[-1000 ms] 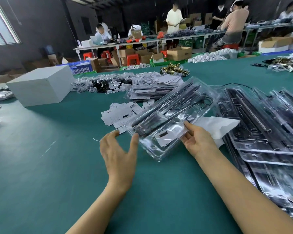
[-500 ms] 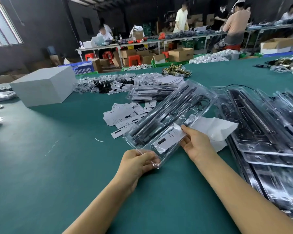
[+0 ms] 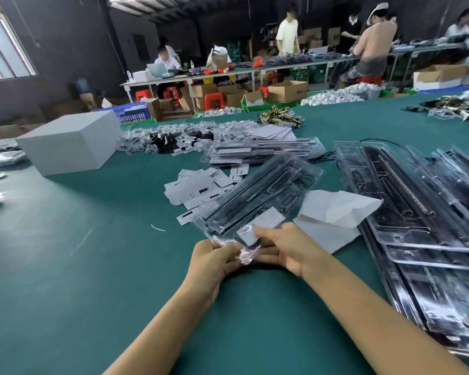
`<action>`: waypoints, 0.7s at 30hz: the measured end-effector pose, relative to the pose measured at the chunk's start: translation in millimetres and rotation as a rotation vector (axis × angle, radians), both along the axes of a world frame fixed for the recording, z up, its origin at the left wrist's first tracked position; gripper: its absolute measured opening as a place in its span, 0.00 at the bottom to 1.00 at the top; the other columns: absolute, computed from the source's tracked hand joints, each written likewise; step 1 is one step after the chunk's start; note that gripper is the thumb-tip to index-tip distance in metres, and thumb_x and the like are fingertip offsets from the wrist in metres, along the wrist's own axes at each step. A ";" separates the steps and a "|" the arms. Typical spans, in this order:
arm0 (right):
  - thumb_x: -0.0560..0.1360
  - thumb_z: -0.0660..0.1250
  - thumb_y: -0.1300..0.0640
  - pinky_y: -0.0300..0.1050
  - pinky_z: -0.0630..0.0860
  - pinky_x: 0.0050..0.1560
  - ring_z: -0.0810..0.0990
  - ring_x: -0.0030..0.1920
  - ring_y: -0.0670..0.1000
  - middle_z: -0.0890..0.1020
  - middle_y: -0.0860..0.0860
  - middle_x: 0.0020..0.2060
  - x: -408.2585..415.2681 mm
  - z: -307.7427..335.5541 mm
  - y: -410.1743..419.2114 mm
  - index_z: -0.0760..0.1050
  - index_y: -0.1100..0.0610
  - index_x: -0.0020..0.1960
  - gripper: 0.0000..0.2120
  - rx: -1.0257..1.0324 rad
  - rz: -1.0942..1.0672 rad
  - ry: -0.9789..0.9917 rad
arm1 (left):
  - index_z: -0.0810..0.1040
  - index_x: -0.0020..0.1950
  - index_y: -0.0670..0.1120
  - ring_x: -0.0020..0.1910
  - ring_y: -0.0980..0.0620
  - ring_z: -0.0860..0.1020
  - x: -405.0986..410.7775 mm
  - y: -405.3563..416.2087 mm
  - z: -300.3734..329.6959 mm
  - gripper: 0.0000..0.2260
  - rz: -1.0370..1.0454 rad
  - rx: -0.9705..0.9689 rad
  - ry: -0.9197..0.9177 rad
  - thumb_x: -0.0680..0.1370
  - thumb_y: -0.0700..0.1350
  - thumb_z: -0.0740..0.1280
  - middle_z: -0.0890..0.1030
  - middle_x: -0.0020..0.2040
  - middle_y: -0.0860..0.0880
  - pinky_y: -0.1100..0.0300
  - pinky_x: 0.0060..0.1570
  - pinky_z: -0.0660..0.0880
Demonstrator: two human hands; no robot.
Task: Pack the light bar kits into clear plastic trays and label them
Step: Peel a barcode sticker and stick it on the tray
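A clear plastic tray (image 3: 263,193) holding black light bars lies at a slant over the green table, its near end lifted in both hands. My left hand (image 3: 214,259) grips the tray's near corner. My right hand (image 3: 284,246) holds the same end, thumb on a white label (image 3: 266,221) lying on the tray. Loose white labels (image 3: 198,188) are heaped just left of the tray.
More clear trays with light bars (image 3: 428,212) are stacked at the right, and another stack (image 3: 255,152) lies behind. A white paper sheet (image 3: 333,212) lies right of the held tray. A white box (image 3: 71,142) stands at the left. Bagged small parts (image 3: 173,138) are piled beyond.
My left hand went from open beside the tray to gripping its near corner. My right hand slid from the tray's right side to its near end, over the label.
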State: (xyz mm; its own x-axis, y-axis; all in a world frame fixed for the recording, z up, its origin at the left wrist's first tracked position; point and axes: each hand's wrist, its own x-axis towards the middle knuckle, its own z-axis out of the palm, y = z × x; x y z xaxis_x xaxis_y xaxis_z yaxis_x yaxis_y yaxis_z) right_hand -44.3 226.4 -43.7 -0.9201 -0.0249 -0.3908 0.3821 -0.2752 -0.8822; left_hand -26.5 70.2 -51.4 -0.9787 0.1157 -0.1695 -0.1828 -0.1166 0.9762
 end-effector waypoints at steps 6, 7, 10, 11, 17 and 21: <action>0.76 0.66 0.69 0.49 0.82 0.32 0.83 0.32 0.56 0.83 0.61 0.35 -1.2 -3.6 -1.6 0.75 0.66 0.49 0.02 0.007 -0.020 0.008 | 0.83 0.27 0.45 0.34 0.49 0.83 -3.0 -2.1 5.1 0.16 -0.054 -0.061 -0.017 0.72 0.31 0.66 0.83 0.34 0.42 0.61 0.35 0.79; 0.76 0.65 0.69 0.48 0.82 0.31 0.83 0.31 0.56 0.83 0.59 0.32 -0.5 -3.8 -2.0 0.75 0.66 0.48 0.02 0.003 -0.015 0.009 | 0.82 0.26 0.45 0.33 0.49 0.83 -3.6 -1.8 5.5 0.17 -0.053 -0.076 -0.019 0.72 0.31 0.66 0.83 0.33 0.42 0.61 0.35 0.79; 0.76 0.65 0.70 0.49 0.82 0.30 0.83 0.30 0.56 0.82 0.59 0.30 1.2 -3.0 -2.1 0.73 0.70 0.54 0.08 -0.015 -0.004 0.003 | 0.81 0.25 0.44 0.35 0.46 0.82 -5.0 -1.0 4.7 0.18 -0.017 -0.123 -0.015 0.71 0.29 0.66 0.82 0.34 0.39 0.59 0.35 0.79; 0.76 0.66 0.69 0.50 0.82 0.30 0.83 0.30 0.57 0.82 0.59 0.30 1.0 -3.1 -1.5 0.71 0.72 0.57 0.11 -0.018 -0.009 0.001 | 0.81 0.27 0.41 0.36 0.45 0.82 -5.5 -0.8 4.0 0.15 -0.009 -0.127 -0.016 0.71 0.28 0.66 0.81 0.35 0.37 0.58 0.35 0.79; 0.75 0.67 0.69 0.49 0.81 0.31 0.84 0.34 0.60 0.83 0.62 0.35 1.7 -3.8 -2.3 0.70 0.72 0.59 0.15 -0.008 -0.016 0.004 | 0.78 0.39 0.31 0.35 0.45 0.82 -9.2 -2.8 0.3 0.05 -0.024 -0.152 -0.006 0.73 0.29 0.64 0.81 0.35 0.38 0.55 0.40 0.82; 0.75 0.67 0.69 0.48 0.80 0.30 0.84 0.34 0.60 0.82 0.61 0.34 2.1 -3.3 -3.4 0.68 0.71 0.61 0.16 -0.008 -0.037 0.007 | 0.77 0.38 0.30 0.34 0.47 0.81 -8.2 -3.2 2.1 0.05 -0.043 -0.165 0.003 0.73 0.27 0.63 0.80 0.34 0.38 0.58 0.39 0.81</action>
